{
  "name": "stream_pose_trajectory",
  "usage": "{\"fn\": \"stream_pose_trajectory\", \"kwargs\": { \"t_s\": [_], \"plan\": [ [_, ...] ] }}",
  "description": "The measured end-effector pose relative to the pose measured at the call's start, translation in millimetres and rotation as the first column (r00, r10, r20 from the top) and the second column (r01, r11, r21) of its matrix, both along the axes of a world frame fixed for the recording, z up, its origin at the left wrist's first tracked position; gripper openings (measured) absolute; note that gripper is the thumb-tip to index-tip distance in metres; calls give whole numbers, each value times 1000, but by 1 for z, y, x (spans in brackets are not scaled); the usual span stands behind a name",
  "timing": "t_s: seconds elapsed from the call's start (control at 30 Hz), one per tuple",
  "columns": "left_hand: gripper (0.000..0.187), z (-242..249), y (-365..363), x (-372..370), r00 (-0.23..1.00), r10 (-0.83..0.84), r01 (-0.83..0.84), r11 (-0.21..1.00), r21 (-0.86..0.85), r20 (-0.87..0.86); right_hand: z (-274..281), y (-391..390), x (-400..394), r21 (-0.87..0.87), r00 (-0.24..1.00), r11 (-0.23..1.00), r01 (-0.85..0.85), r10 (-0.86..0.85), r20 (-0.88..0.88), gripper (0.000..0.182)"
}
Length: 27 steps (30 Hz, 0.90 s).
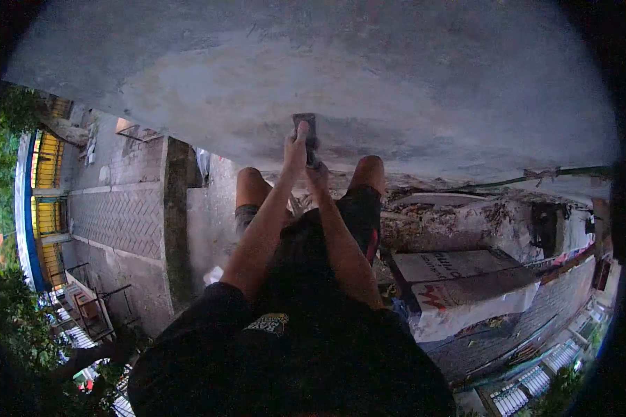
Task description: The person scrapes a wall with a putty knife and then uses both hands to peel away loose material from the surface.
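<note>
Against the pale, patchy wall (209, 83) in front of me lies a dark, flat rectangular block (311, 132), its long side running up and down. My left hand (297, 147) is closed on it, with a finger or thumb stretched along its face. Just below, my right hand (318, 175) is closed at the block's lower end; its fingers are partly hidden. The block looks to be touching the wall, where greyish smears show around it. Its exact kind cannot be made out.
My bent knees (368, 174) are close to the wall on both sides of my arms. A paved walkway (118, 219) runs at left beside a concrete edge (176, 215). At right lie a printed board (466, 278) and rubble (438, 226). A green strand (535, 177) crosses the wall's right end.
</note>
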<state>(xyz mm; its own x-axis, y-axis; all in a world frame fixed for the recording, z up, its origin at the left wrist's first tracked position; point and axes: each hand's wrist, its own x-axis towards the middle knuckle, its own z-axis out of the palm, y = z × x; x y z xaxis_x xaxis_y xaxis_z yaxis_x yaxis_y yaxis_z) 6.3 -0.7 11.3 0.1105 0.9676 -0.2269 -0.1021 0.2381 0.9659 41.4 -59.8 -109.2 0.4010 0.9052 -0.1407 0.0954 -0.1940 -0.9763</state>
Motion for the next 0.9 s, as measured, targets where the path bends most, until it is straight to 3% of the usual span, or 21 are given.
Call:
{"fn": "stream_pose_trajectory", "kwargs": {
  "t_s": [0.03,0.07,0.13,0.2,0.27,0.37,0.47,0.53,0.6,0.67,0.73,0.8,0.87,0.9],
  "plan": [
    [50,9,-3,1,997,-3,6,999,-35,74,-18,7,-3,-13,989,998,56,-54,135,20],
    [50,8,-4,-1,1000,-10,11,1000,-24,14,-18,10,-8,-7,983,997,80,-78,164,20],
    [52,5,-1,-8,994,-8,9,1000,12,-109,-11,9,-14,7,988,997,77,-77,136,20],
    [44,-14,2,-18,999,-26,24,996,90,24,0,6,-19,18,996,999,51,-52,72,20],
    [52,-31,17,-23,984,17,1,995,102,-177,2,7,-24,22,999,999,30,-31,41,21],
    [52,0,16,-17,980,176,-182,981,59,95,6,15,-22,29,999,999,16,-17,49,21],
    [51,11,4,-21,997,50,-48,998,-42,61,5,3,-19,9,1000,1000,-23,23,-1,21],
    [50,4,3,-29,999,12,-17,994,111,50,13,2,-17,16,998,999,-49,49,-45,22],
    [50,4,9,-29,999,-12,6,990,144,44,18,7,-12,19,995,998,-68,69,-68,22],
    [50,17,20,-19,998,-30,26,997,69,54,22,15,-7,18,993,996,-84,85,-80,22],
    [52,-42,29,-13,987,164,-160,966,205,-1,27,8,-9,5,990,995,-101,101,-103,23],
    [51,-36,37,-16,981,167,-145,968,203,-97,30,0,-16,1,987,994,-108,107,-120,23],
    [49,-21,10,-32,966,-55,52,998,-17,-252,24,-10,-22,-1,983,994,-113,112,-146,23],
    [48,-12,8,-30,986,-49,48,999,-9,-160,29,-7,-20,5,983,994,-110,109,-149,23]
  ]
}}
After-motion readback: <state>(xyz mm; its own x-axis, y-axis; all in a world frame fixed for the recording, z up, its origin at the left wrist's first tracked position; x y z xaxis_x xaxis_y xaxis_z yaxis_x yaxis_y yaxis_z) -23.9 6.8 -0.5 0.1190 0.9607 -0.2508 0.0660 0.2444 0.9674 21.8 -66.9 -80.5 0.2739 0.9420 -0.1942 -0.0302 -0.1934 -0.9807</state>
